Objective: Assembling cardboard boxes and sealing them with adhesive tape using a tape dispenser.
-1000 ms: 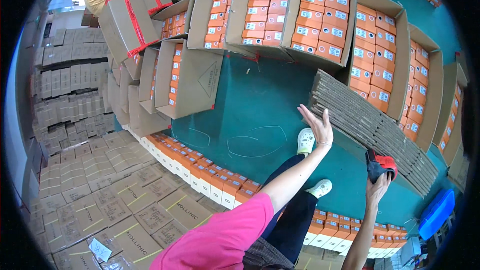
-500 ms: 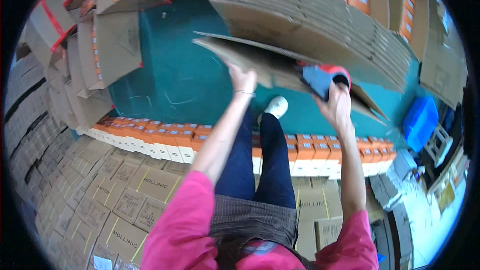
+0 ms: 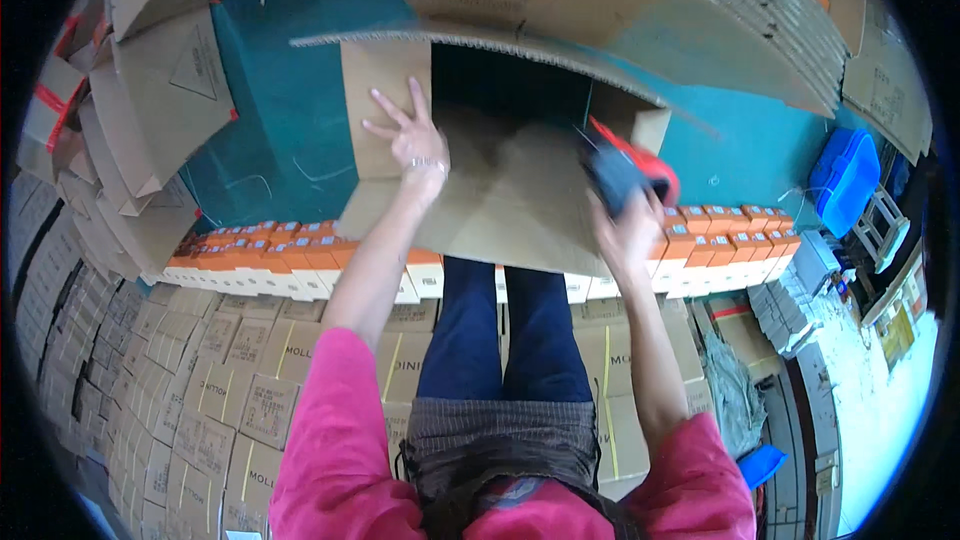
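In front of me a cardboard box (image 3: 500,205) is unfolded into its square shape, with its flaps spread and the green floor showing through it. My left hand (image 3: 415,135) lies with fingers spread against the box's left flap (image 3: 372,105). At the box's right side, my right hand (image 3: 632,230) is closed around a grey-blue tape dispenser (image 3: 615,180) with a roll of red tape (image 3: 655,172). The dispenser's front end is close to the right flap (image 3: 650,128); I cannot tell whether it touches.
A stack of flattened cartons (image 3: 700,10) lies just beyond. Rows of orange-and-white small boxes (image 3: 270,255) run behind the carton, near my legs. Open cartons (image 3: 165,90) stand at left, sealed cartons (image 3: 240,390) nearest me. A blue bin (image 3: 845,180) sits at right.
The flat carton has been opened out into a box and drawn closer to me. My left hand has shifted from its edge to the left flap; the tape dispenser has moved slightly left and down.
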`<state>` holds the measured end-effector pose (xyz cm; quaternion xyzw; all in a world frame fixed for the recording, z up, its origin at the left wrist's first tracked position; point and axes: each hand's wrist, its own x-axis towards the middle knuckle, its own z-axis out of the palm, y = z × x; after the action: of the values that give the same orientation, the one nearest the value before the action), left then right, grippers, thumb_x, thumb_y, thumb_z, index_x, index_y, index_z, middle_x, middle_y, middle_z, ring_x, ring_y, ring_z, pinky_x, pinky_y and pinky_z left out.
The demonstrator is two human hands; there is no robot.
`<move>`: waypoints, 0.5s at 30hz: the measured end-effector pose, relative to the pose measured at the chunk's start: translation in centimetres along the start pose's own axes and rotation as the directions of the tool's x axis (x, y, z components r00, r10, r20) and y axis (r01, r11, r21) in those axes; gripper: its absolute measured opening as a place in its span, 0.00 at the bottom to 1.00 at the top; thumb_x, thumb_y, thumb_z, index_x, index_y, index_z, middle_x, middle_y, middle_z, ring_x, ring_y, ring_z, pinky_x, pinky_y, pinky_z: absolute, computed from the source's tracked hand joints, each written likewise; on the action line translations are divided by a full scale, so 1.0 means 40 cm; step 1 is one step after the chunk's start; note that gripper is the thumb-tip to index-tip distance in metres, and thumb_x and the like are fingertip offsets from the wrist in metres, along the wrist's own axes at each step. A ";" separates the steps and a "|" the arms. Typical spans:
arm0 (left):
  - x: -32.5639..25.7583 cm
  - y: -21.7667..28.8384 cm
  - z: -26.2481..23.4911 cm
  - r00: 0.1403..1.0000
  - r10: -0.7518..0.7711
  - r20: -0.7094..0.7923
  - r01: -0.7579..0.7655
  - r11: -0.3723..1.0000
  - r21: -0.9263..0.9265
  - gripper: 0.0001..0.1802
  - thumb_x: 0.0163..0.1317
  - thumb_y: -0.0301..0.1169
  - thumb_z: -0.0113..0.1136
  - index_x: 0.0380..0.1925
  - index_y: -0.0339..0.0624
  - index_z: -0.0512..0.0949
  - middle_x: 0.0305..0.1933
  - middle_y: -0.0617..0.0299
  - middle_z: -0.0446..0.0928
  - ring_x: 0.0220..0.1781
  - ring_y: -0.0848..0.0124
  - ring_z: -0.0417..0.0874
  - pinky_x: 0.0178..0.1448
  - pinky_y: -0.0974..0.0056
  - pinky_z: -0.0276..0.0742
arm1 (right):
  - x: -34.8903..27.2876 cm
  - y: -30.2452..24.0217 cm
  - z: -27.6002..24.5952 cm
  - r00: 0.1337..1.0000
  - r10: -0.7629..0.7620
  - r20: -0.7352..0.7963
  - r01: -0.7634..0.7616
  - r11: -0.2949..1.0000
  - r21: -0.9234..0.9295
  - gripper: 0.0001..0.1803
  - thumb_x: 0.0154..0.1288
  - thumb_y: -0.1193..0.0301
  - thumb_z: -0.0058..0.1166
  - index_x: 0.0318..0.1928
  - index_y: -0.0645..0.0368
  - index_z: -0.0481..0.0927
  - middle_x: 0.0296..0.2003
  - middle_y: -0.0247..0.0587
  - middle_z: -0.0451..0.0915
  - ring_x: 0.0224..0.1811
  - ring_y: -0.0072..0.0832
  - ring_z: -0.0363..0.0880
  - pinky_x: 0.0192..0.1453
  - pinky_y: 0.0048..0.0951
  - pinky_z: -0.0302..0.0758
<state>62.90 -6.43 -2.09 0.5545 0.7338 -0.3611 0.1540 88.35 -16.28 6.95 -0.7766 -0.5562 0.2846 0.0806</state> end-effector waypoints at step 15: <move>-0.113 -0.160 -0.076 0.500 0.832 -0.240 -0.866 0.470 -0.172 0.70 0.29 0.61 0.73 0.72 0.50 0.48 0.76 0.43 0.39 0.76 0.41 0.40 0.72 0.33 0.39 | 0.126 0.085 -0.338 0.949 -0.087 0.303 -0.027 0.935 0.353 0.25 0.49 0.68 0.67 0.48 0.64 0.77 0.40 0.42 0.80 0.42 0.33 0.78 0.49 0.34 0.74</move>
<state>59.02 -8.29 5.14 0.8396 0.4111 -0.0984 0.3411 99.43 -10.36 14.80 -0.6856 -0.5137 0.4982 0.1334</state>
